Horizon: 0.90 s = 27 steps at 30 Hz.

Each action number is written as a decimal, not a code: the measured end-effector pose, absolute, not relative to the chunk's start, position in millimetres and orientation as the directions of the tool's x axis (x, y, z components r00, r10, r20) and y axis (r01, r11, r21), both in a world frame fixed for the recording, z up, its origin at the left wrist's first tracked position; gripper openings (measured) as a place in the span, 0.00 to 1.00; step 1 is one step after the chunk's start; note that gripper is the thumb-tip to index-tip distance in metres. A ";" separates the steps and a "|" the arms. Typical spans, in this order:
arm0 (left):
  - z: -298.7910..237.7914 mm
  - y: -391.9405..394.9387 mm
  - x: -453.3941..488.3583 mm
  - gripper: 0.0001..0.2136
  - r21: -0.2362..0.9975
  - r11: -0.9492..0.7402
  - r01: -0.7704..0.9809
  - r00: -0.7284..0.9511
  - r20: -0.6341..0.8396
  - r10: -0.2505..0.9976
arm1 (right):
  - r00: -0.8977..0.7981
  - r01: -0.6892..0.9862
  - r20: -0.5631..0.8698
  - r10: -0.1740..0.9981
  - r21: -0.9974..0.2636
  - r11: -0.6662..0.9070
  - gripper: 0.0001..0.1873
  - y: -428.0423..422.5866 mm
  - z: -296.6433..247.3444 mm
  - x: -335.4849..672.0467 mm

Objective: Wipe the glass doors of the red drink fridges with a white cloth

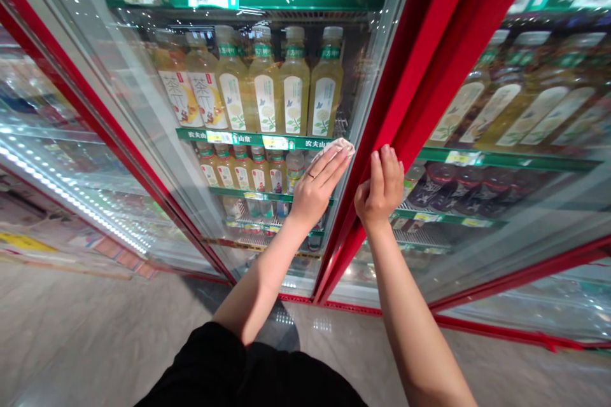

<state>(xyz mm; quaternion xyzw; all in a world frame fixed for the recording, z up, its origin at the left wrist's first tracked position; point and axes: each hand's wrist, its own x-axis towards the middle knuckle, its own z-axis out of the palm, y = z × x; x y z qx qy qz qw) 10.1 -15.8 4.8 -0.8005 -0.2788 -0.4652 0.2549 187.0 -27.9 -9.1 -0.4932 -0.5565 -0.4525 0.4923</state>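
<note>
Your left hand (312, 189) lies flat over a cloth (340, 142) against the glass door (365, 57); your right hand (382, 187) rests on the red frame (405, 86), grip unclear. Wiping seems underway; how much remains can't be told.

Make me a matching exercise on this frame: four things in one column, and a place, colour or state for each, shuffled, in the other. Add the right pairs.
Things:
1. Cloth
2. Right hand
3. Floor
4. Left hand

Descriptions:
A. Resting on the red frame
B. Wearing a ring
C. Pale and bunched up
D. Grey, at the bottom of the view

Right pairs: 1-C, 2-A, 3-D, 4-B
</note>
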 end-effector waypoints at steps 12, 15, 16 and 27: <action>7.6 -7.2 8.4 0.36 -0.002 -0.748 0.664 0.228 0.953 0.201 | -0.115 0.976 0.993 -0.021 0.117 0.182 0.44 -29.9 -5.1 186.4; 2.1 -10.5 10.1 0.35 -0.061 -0.756 0.651 0.303 0.935 0.186 | -0.138 0.975 0.990 -0.024 0.140 0.170 0.43 -31.9 -2.0 186.1; -2.0 -12.3 7.5 0.35 -0.083 -0.757 0.648 0.331 0.926 0.181 | -0.140 0.975 0.990 -0.020 0.141 0.170 0.43 -32.3 -1.6 186.0; 13.7 0.5 4.7 0.34 -0.020 -0.718 0.696 0.197 0.967 0.163 | -0.078 0.984 0.992 0.097 0.061 0.166 0.45 -32.0 -14.2 179.0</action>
